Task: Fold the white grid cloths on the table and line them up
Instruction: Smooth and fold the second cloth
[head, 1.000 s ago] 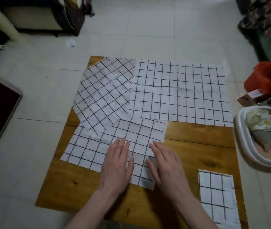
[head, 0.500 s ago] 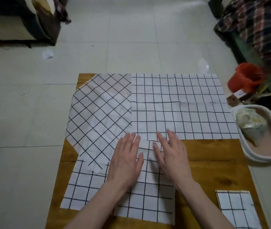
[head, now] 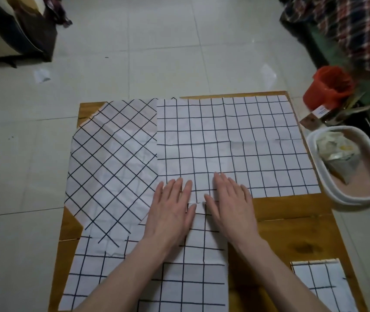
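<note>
A low wooden table point(head: 292, 212) is set on a tiled floor point(head: 161, 52), and four white grid-patterned cloths are spread on it. A large cloth point(head: 258, 140) is laid flat across the far right of the tabletop, with a diagonally turned cloth point(head: 112, 167) placed to its left, overhanging the left edge. A third cloth point(head: 179, 278) is spread at the near left, its far edge tucked under the diagonal one. A small folded cloth point(head: 321, 287) is placed at the near right corner. The left hand point(head: 170, 212) and right hand point(head: 231, 208) are laid flat, side by side, where the near and far cloths meet. Beside the table's right edge an oval white basin point(head: 328, 192) is set on the floor, with a round red bucket point(head: 328, 86) behind it.
</note>
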Tool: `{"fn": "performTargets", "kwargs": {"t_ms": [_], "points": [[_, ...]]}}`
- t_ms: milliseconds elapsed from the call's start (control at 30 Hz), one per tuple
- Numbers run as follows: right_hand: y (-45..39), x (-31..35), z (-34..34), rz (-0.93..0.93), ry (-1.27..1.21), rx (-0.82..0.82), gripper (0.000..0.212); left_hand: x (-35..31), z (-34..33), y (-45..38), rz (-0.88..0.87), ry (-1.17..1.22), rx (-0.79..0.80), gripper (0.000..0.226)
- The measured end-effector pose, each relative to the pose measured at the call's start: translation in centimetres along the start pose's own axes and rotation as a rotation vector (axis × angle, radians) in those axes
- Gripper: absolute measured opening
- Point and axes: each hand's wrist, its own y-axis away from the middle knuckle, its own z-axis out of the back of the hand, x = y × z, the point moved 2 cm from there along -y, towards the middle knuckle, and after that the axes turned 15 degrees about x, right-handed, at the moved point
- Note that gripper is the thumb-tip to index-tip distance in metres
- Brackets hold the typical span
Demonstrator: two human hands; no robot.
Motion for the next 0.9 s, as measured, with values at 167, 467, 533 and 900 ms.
{"fn": "performTargets", "kwargs": {"t_ms": [167, 467, 533, 900], "points": [[1.7, -0.1, -0.3, 0.072, 0.073, -0.012, 0.062, 1.9, 0.3, -0.1, 0.057, -0.065, 0.032, 0.063], [0.8, -4.0, 0.5, 0.098, 0.020, 0.028, 0.063, 3.8, 0.3, -0.1, 0.132, -0.095, 0.063, 0.065], [0.6, -5.0, 0.7, 0.036, 0.025, 0.096, 0.069, 3.6, 0.4, -0.4, 0.149, -0.089, 0.067, 0.067], [3.7, -1.5, -0.4, -0.009, 0.012, -0.010, 0.049, -3.1, -0.6, 0.6, -0.170, -0.128, 0.049, 0.060]]}}
